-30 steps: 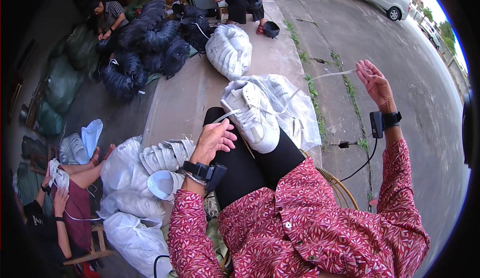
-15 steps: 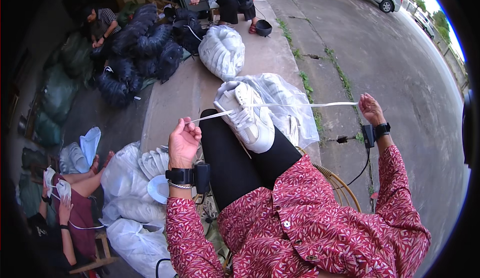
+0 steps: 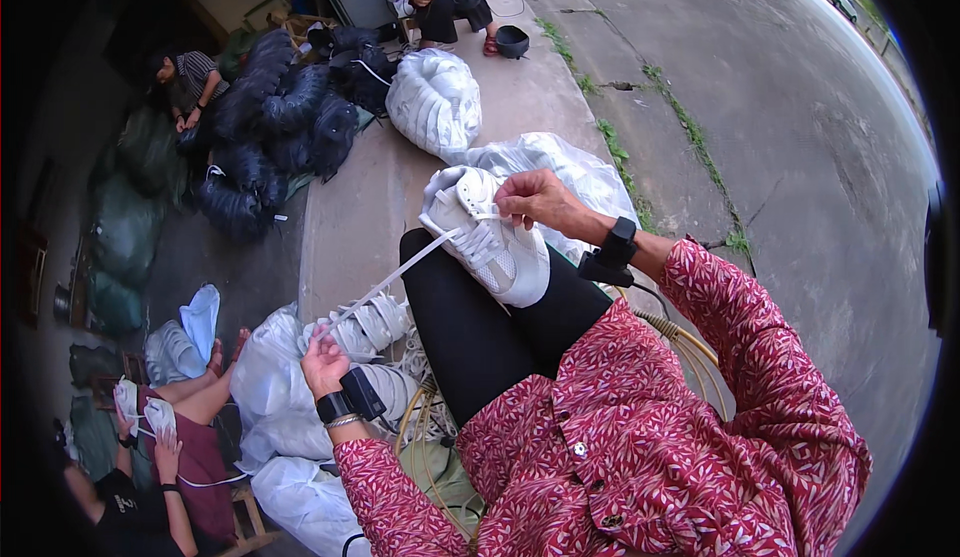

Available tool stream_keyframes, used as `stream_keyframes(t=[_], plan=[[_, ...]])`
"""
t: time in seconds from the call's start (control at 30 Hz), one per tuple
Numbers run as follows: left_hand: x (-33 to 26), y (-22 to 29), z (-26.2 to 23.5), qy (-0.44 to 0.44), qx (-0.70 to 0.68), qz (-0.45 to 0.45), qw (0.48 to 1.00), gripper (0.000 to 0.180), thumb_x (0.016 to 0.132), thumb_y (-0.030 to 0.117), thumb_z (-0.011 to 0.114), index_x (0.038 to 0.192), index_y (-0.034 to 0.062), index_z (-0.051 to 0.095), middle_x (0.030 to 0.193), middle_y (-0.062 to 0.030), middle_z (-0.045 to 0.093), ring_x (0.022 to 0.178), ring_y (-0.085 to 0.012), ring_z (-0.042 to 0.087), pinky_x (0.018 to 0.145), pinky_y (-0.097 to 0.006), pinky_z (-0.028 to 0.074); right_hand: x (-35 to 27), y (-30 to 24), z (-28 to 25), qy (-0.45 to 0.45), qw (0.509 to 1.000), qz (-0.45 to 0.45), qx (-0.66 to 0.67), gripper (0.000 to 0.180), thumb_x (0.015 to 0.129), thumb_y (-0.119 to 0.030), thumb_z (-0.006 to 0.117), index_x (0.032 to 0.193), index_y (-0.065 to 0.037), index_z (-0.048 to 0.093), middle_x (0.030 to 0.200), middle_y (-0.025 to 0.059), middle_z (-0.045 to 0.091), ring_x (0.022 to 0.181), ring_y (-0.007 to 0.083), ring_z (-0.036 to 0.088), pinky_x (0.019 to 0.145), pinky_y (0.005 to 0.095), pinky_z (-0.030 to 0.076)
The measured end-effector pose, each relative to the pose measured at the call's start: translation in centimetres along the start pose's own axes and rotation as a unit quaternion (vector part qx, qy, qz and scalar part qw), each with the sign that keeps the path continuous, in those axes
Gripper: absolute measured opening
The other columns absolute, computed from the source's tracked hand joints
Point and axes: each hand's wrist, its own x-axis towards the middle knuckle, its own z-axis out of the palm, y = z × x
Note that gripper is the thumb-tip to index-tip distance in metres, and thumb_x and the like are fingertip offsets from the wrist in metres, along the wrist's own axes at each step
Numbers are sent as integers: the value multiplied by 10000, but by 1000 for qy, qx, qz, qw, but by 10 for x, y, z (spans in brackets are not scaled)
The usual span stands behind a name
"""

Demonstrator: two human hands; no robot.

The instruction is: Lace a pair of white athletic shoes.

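One white sneaker (image 3: 487, 235) lies on the person's black-clad thigh (image 3: 470, 327), its long axis running from upper left to lower right, with one end up by the clear plastic bag (image 3: 560, 172) and the sole turned toward the lower right. Which end is the toe cannot be told. A white lace (image 3: 395, 277) stretches taut from the sneaker's eyelets down and to the left.

Half a second ago the lace ran nearly level across the sneaker, the right hand far out to its right and the left hand raised beside it. Now the right hand (image 3: 535, 200) has come in onto the sneaker's upper end, and the left hand (image 3: 322, 365) has dropped well below and left of the sneaker.

Right hand: fingers curled narrowly, pinching at the lace area on the sneaker, wrist bent, forearm in a red patterned sleeve (image 3: 740, 307). Left hand: closed on the lace's far end, palm up, beside a heap of white sneakers (image 3: 370, 322) in bags.
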Motion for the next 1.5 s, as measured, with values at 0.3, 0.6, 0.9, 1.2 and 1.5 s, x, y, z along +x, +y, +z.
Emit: stream_keyframes(t=[0.3,0.6,0.9,1.2,1.5], plan=[[37,50,-83,93,-162,95,978,164,917,70,473,989,-48,562,868,-104,621,690,-151,594,532,-221,504,12,10,15,43,999,-28,-18,56,793,-21,589,764,7,628,646,19,585,535,59,531,477,210,448],[73,55,-234,119,28,287,950,393,883,76,484,1221,-106,399,1030,-155,575,933,-253,591,720,-272,544,31,-22,49,37,878,-245,-409,186,668,-20,574,854,-14,566,683,147,606,620,281,602,567,395,462],[-36,-70,106,-120,415,263,862,219,886,173,523,957,-21,595,786,-108,635,526,-100,569,392,-190,411,43,-38,19,22,874,-230,-428,101,757,-103,597,833,-41,622,837,128,638,747,285,616,655,369,490],[-62,-125,168,-237,493,188,815,150,834,136,593,859,-9,622,663,-46,600,447,-69,507,367,-183,374,56,-4,60,-36,796,-363,-484,59,683,-125,637,713,-78,656,1056,39,596,1105,261,456,916,419,340],[-65,-126,168,-246,494,197,810,127,805,138,623,807,11,633,589,-4,544,414,-49,459,346,-178,325,51,-3,56,-59,798,-344,-490,75,679,-104,653,753,-100,668,1192,68,535,1198,286,402,964,457,316]])
